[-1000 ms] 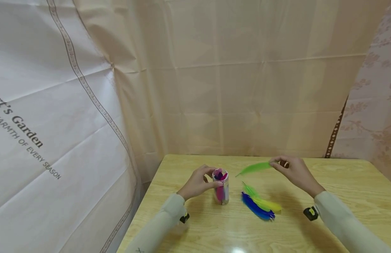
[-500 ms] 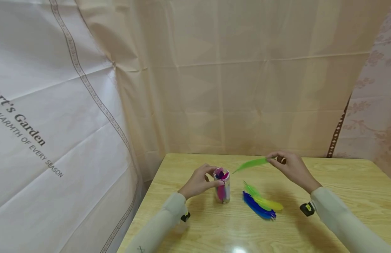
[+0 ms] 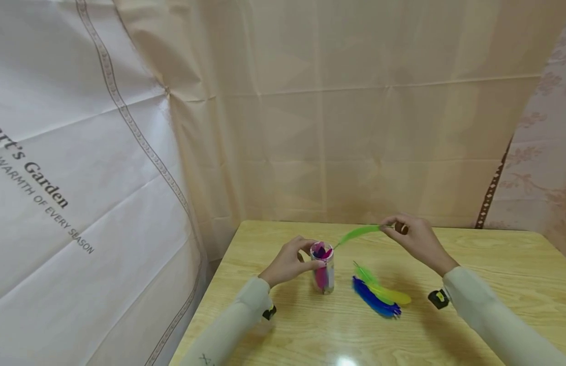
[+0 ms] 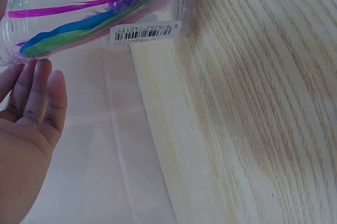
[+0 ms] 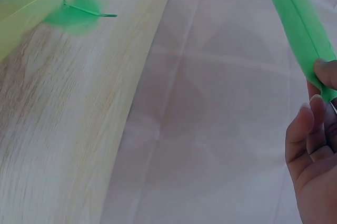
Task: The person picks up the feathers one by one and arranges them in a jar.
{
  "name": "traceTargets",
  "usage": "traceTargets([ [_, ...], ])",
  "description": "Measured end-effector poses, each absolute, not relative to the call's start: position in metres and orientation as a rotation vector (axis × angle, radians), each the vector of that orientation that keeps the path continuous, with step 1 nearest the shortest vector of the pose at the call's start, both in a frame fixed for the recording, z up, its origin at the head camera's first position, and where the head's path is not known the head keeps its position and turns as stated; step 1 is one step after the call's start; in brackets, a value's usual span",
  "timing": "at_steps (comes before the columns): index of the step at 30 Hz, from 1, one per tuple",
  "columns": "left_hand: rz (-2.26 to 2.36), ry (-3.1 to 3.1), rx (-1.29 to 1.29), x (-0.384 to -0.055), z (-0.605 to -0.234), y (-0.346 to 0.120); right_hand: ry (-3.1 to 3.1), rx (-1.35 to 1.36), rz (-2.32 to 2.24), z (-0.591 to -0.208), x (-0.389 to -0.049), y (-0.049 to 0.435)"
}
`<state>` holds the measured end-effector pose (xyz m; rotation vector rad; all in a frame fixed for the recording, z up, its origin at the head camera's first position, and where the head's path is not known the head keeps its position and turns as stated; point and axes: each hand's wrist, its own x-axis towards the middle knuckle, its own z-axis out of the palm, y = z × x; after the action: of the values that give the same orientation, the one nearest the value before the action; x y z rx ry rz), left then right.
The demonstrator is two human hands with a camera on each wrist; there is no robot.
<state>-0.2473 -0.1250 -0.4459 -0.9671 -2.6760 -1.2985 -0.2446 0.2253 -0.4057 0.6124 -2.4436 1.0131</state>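
Note:
A clear jar (image 3: 328,280) stands upright on the table, with several pink, blue and green feathers (image 4: 68,33) inside. My left hand (image 3: 288,263) grips it near its rim, thumb on the near side and fingers round the back. In the left wrist view a barcode label (image 4: 146,33) shows on the jar's side. My right hand (image 3: 413,238) pinches a green feather (image 3: 357,232) at its broad end, between thumb and fingers. The feather's thin quill tip points left and down, right at the jar's rim in the head view.
To the right of the jar, a loose pile on the wooden table (image 3: 283,330) has a blue feather (image 3: 374,300), a yellow feather (image 3: 396,296) and another green feather (image 3: 364,273). A beige cloth (image 3: 310,152) hangs behind the table, a white printed one (image 3: 104,203) at the left.
My right hand has moved left and slightly away from me, bringing the green feather's quill tip from beside the jar to its rim. The left hand keeps its grip on the jar.

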Motion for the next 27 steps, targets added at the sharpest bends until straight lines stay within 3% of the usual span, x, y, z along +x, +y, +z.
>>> traceTargets([
  [27, -1.301, -2.667, -0.979, -0.247, -0.447, -0.127, -2.319, 0.724, 0.977, -0.390, -0.246, 0.202],
])
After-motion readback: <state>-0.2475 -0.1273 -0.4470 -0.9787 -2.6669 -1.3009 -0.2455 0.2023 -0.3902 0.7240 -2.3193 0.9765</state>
